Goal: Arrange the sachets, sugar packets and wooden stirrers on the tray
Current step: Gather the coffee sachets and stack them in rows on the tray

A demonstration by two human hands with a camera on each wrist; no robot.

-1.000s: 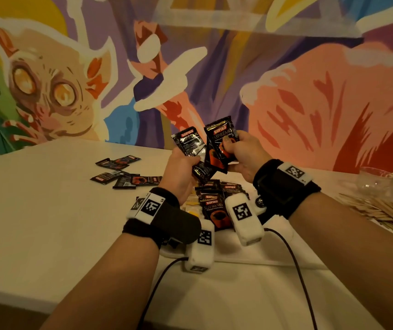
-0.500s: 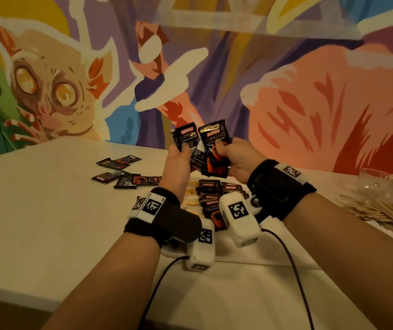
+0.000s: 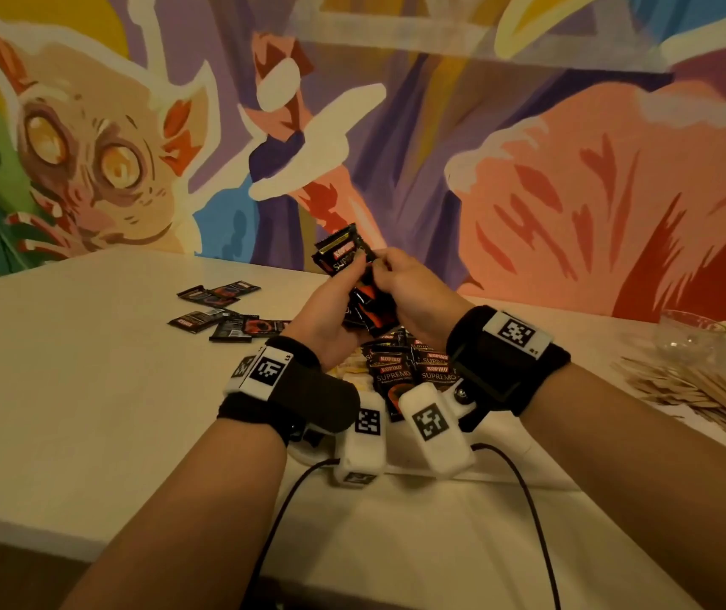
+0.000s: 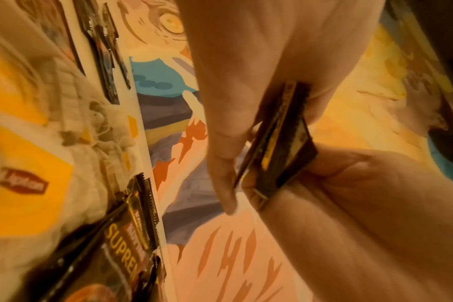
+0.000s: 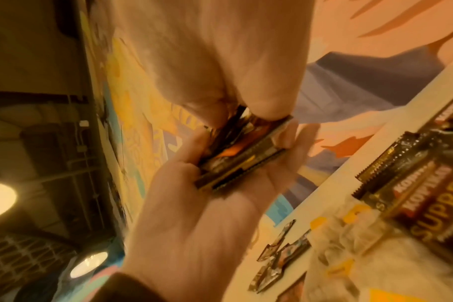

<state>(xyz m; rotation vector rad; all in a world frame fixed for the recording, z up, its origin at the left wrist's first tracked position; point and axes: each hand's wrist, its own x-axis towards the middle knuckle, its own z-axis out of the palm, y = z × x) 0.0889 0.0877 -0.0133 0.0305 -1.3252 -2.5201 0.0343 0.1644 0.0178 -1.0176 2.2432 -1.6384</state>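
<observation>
Sachets (image 3: 368, 297), bunched above the tray (image 3: 502, 451): left hand (image 3: 330, 314) and right hand (image 3: 414, 292) both clamp the bundle; squaring all edges flush before lowering should keep the row neat.

Café, mural wall (image 3: 528, 169), coffee sachets (image 3: 409, 372)

Both forearms reach forward, wrists raised and close together. The left hand (image 3: 330, 314) and the right hand (image 3: 414, 292) meet palm toward palm, fingers curled, apparently pinching one shared bundle between them, thumbs uppermost.
</observation>
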